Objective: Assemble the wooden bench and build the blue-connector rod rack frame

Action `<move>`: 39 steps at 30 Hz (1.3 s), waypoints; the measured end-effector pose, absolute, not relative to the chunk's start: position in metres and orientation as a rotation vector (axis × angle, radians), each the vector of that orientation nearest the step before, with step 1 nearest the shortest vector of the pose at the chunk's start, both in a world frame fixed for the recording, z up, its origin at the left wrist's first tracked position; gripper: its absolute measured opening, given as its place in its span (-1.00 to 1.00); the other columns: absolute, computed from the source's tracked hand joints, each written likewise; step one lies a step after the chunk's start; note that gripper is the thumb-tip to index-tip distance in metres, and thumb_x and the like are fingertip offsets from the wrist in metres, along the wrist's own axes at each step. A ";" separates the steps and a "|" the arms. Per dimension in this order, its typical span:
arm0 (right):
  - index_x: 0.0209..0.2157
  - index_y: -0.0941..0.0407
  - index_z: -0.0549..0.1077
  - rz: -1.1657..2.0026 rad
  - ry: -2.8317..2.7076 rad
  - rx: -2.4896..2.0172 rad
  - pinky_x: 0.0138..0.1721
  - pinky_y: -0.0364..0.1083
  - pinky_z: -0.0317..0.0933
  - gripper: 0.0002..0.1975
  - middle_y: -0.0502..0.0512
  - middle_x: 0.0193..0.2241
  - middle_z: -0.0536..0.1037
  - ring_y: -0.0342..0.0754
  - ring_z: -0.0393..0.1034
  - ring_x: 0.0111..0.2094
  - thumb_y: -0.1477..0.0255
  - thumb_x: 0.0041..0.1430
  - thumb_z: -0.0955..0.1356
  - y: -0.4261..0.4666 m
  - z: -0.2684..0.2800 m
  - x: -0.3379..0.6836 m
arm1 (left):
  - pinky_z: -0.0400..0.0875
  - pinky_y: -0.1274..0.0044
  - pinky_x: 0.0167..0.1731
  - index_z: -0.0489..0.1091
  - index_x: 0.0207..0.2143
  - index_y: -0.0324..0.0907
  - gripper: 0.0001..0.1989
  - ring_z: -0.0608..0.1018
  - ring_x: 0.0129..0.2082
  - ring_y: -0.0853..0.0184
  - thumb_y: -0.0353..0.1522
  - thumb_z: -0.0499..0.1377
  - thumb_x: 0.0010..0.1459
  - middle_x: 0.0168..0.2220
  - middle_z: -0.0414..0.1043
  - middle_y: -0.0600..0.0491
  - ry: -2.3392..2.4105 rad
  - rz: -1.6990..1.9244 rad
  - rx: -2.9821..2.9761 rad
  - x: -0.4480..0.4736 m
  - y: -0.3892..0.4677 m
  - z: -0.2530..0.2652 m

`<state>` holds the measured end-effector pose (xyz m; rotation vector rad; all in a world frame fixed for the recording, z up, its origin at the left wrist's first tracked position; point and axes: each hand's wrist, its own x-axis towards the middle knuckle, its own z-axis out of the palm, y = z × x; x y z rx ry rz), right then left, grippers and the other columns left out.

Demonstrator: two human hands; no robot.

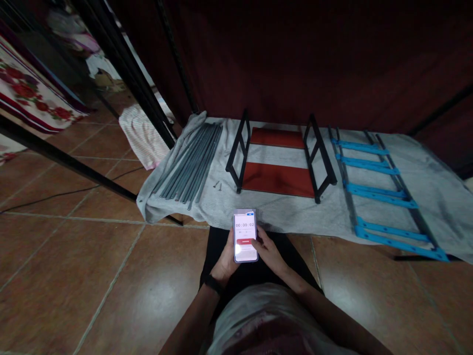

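Observation:
A lit smartphone (245,252) lies face up above my lap, its screen showing a timer at 00:00:02 and a red button. My left hand (227,259) is closed around the phone's left side, a dark band on that wrist. On the other side, my right hand (271,251) grips the right edge, with its thumb over the screen by the red button. Beyond the phone, a small black-framed rack with red-brown panels (279,178) stands on the cloth-covered bed frame. Loose screws (218,186) lie to the left of this rack.
A bundle of grey metal tubes (190,165) lies at left on the grey cloth (295,213). At right is a ladder-like frame with blue crosspieces (380,190). Black posts (125,69) rise at left, a dark red curtain (314,59) hangs behind, and a cable (74,191) crosses the tiled floor.

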<state>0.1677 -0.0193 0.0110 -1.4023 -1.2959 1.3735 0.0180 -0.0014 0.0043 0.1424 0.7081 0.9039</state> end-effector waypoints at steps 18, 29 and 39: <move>0.14 0.01 0.42 1.089 -0.870 -1.449 0.14 0.12 0.30 -0.53 0.17 0.12 0.48 0.08 0.37 0.15 0.12 0.36 0.17 -0.051 0.045 0.245 | 0.51 0.39 -0.02 0.48 -0.01 -0.27 -0.50 0.64 -0.17 0.24 -0.07 0.02 0.33 -0.11 0.61 -0.08 0.680 0.796 0.122 0.124 0.014 0.047; -0.03 0.05 0.53 1.183 -0.566 -1.154 -0.09 0.10 0.40 -0.59 0.19 -0.13 0.61 0.14 0.50 -0.08 0.15 0.31 0.20 -0.045 0.072 0.290 | 0.48 0.37 0.02 0.47 -0.02 -0.26 -0.55 0.64 -0.15 0.23 -0.10 0.03 0.33 -0.11 0.60 -0.08 0.709 0.696 0.201 0.193 0.023 0.069; -0.12 0.05 0.54 1.146 -0.362 -0.938 -0.07 0.07 0.37 -0.62 0.16 -0.11 0.62 0.14 0.50 -0.10 0.09 0.17 0.37 -0.042 0.094 0.325 | 0.36 0.30 0.10 0.41 0.09 -0.25 -0.41 0.56 0.03 0.10 0.01 -0.02 0.30 0.00 0.54 -0.16 0.720 0.585 0.298 0.207 0.036 0.081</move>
